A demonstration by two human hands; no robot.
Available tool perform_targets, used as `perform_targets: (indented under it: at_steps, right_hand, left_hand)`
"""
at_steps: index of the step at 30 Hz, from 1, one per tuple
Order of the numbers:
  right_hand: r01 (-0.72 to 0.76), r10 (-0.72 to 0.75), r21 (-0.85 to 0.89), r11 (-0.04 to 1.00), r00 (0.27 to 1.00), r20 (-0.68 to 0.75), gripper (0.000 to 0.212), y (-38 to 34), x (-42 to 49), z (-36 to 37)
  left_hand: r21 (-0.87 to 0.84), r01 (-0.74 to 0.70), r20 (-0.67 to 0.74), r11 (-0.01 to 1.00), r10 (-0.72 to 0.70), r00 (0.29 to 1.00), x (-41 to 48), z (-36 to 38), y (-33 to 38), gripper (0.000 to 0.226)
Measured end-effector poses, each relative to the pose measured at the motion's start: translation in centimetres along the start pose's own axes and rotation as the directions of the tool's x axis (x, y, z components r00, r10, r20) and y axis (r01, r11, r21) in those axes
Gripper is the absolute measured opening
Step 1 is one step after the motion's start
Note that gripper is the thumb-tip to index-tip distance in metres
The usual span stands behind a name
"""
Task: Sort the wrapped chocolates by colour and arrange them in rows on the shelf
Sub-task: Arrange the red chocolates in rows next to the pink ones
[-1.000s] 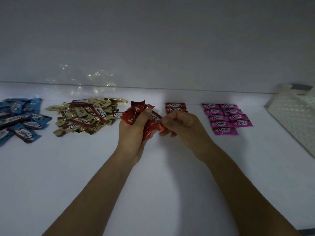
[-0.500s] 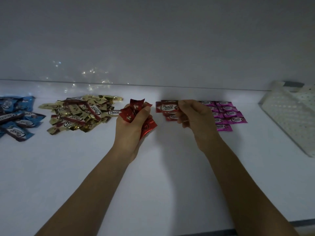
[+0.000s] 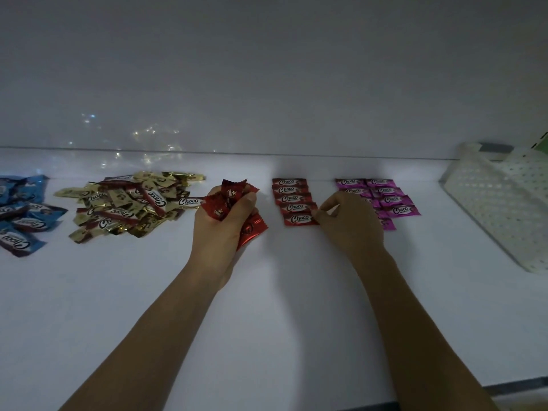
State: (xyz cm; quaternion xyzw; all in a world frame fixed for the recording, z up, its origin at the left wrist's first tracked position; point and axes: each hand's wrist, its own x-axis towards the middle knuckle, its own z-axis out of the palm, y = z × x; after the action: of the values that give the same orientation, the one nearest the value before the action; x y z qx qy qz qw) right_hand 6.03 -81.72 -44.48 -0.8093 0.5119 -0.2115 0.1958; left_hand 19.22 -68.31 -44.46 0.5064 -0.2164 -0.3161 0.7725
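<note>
**Centre of frame:** I noted crinkled red foil wrappers, glossy and light-catching, bunched against the bare, matt skin of the left hand. **Right of centre:** the row of red wrappers showed a flatter, smoother sheen, and the right hand pinched the nearest red wrapper. **Left:** the gold wrappers looked metallic, while the blue wrappers and pink wrappers looked like shiny film. The white shelf appeared smooth and matt. The basket was perforated white plastic.
</note>
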Motion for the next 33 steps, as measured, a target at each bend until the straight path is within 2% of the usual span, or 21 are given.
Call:
perform_targets:
  at_steps: [2, 5, 8, 11, 16, 18, 22, 24, 25, 26, 28, 29, 31, 33]
  right_hand:
    - [0.023, -0.025, -0.041, 0.999, 0.999, -0.041, 0.022, 0.0, -0.3, -0.1]
    - [0.149, -0.152, -0.038, 0.988, 0.984, -0.091, 0.025, -0.2, -0.4, 0.1]
    - [0.273, -0.275, -0.043, 0.961, 0.961, -0.044, 0.031, -0.3, -0.2, 0.9]
    - [0.291, -0.291, -0.033, 0.956, 0.957, -0.005, 0.032, -0.2, -0.1, 1.3]
    - [0.333, -0.334, -0.026, 0.943, 0.941, -0.052, 0.034, -0.4, -0.3, 1.8]
    - [0.381, -0.383, -0.045, 0.924, 0.923, -0.046, 0.041, -0.7, -0.5, 2.3]
    - [0.458, -0.455, -0.077, 0.885, 0.889, 0.059, 0.058, -1.5, -0.8, 3.7]
    - [0.453, -0.451, 0.01, 0.892, 0.89, -0.064, 0.045, -1.9, -0.9, 3.7]
    - [0.427, -0.408, 0.134, 0.894, 0.901, -0.15, 0.036, -2.2, -1.0, 3.2]
    - [0.376, -0.338, 0.33, 0.866, 0.926, -0.168, 0.028, -2.6, -1.2, 2.6]
    - [0.184, -0.28, 0.728, 0.66, 0.96, 0.011, 0.024, -3.7, -2.1, 1.0]
    - [0.108, -0.33, 0.801, 0.589, 0.937, 0.116, 0.026, -4.1, -2.5, 0.4]
    - [0.077, -0.453, 0.782, 0.618, 0.848, 0.275, 0.026, -4.8, -3.3, 0.1]
    - [0.095, -0.504, 0.735, 0.671, 0.785, 0.359, 0.022, -5.3, -3.9, 0.7]
  left_hand:
    - [0.008, -0.006, 0.0, 1.0, 0.006, 1.0, 0.0, 0.1, 0.0, 0.009]
    - [0.004, -0.001, -0.003, 1.0, 0.001, 1.0, 0.0, 0.2, 0.1, 0.009]
    - [0.002, -0.003, 0.003, 1.0, 0.003, 1.0, -0.1, 0.2, 0.0, 0.011]
    - [0.002, -0.004, -0.003, 1.0, 0.004, 1.0, -0.1, 0.2, -0.1, 0.013]
    - [0.023, -0.014, -0.002, 1.0, 0.014, 1.0, 0.1, 0.0, -0.4, 0.009]
    - [0.037, -0.025, 0.005, 0.999, 0.025, 1.0, 0.2, -0.1, -0.5, 0.009]
    - [0.048, -0.052, 0.005, 0.998, 0.052, 0.999, 0.2, -0.2, -0.6, 0.008]
    - [0.044, -0.058, 0.012, 0.997, 0.058, 0.998, 0.2, -0.2, -0.6, 0.007]
    - [0.046, -0.059, 0.016, 0.997, 0.058, 0.998, 0.3, -0.2, -0.6, 0.008]
    - [0.042, -0.058, 0.021, 0.997, 0.057, 0.998, 0.3, -0.2, -0.7, 0.01]
    - [0.037, -0.068, 0.035, 0.997, 0.067, 0.997, 0.4, -0.3, -0.7, 0.009]
    - [0.039, -0.082, 0.048, 0.996, 0.08, 0.996, 0.4, -0.3, -0.7, 0.006]
    - [0.019, -0.107, 0.058, 0.994, 0.106, 0.993, 0.4, -0.5, -0.8, 0.004]
    - [-0.015, -0.101, 0.006, 0.995, 0.101, 0.995, 0.4, -0.6, -0.7, 0.007]
